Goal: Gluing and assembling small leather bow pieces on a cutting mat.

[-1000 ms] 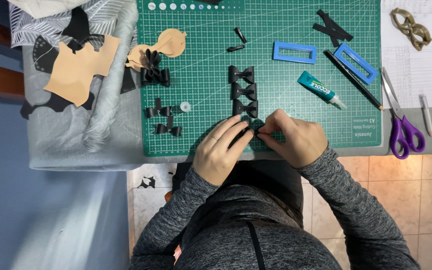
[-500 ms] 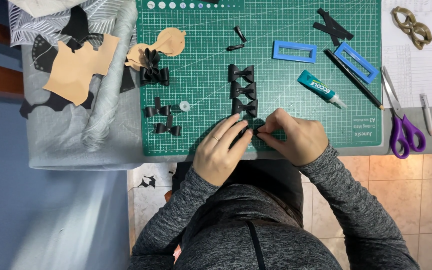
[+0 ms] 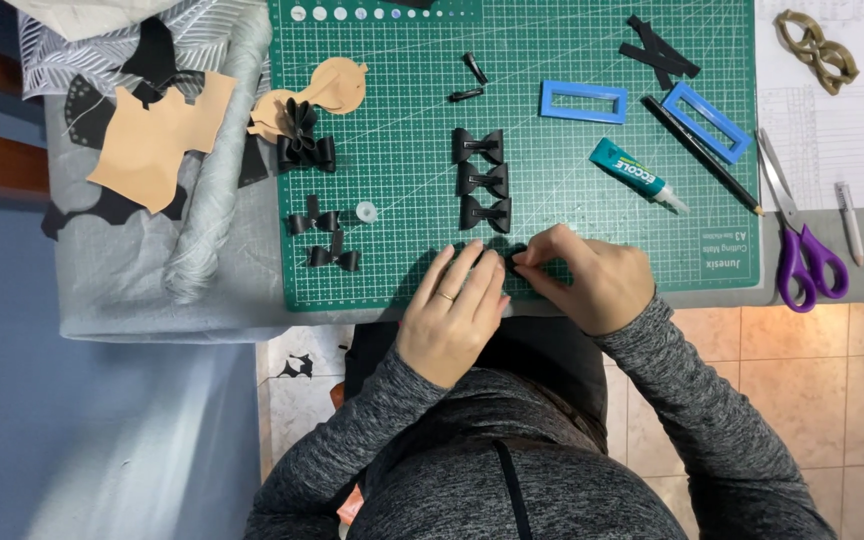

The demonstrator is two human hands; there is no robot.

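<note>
Little has moved — both hands remain together at the cutting mat's (image 3: 552,60) near edge. Left hand (image 3: 455,310) and right hand (image 3: 592,280) pinch a small black bow piece (image 3: 512,262), steadying it beside three finished bows (image 3: 482,180).

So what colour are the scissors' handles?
Purple, clearest in the head view: scissors lie right of the green mat.

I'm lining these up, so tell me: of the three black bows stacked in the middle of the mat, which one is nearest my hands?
The bottom bow: it lies just above the right hand.
</note>
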